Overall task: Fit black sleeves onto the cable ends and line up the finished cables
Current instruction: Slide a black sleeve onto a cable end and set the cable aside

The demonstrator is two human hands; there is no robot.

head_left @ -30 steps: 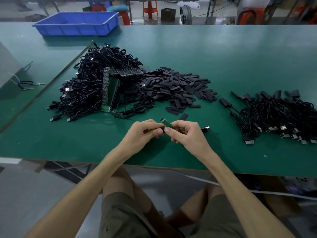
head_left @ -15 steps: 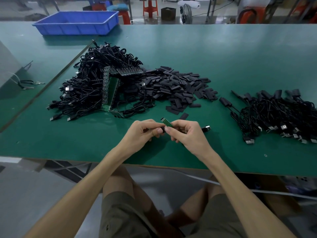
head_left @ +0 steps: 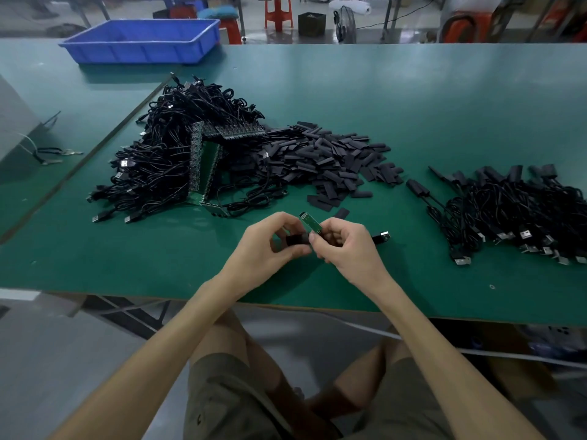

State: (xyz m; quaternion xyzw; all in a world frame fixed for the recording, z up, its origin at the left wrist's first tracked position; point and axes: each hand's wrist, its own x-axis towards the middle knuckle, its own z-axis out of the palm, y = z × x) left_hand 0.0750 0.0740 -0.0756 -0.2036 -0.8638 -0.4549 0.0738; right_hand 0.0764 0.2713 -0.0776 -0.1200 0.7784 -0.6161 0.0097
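Note:
Over the front middle of the green table (head_left: 413,100), my left hand (head_left: 270,246) pinches a black sleeve (head_left: 297,240). My right hand (head_left: 346,249) grips a cable whose small green board end (head_left: 309,222) sticks up between the two hands, just above the sleeve. The cable's USB plug (head_left: 382,236) pokes out to the right of my right hand. A heap of loose black sleeves (head_left: 327,160) lies behind the hands. A tangled pile of bare cables (head_left: 178,160) sits at the left. Sleeved cables (head_left: 521,211) lie in a row at the right.
A blue plastic tray (head_left: 143,42) stands at the far left of the table. Green circuit board strips (head_left: 206,166) lean against the cable pile. One stray sleeve (head_left: 341,213) lies just behind my right hand. The table's front edge (head_left: 317,308) runs under my forearms.
My left hand has opened slightly and the black sleeve now shows between its fingers, just below the green board end. The right hand has hardly moved.

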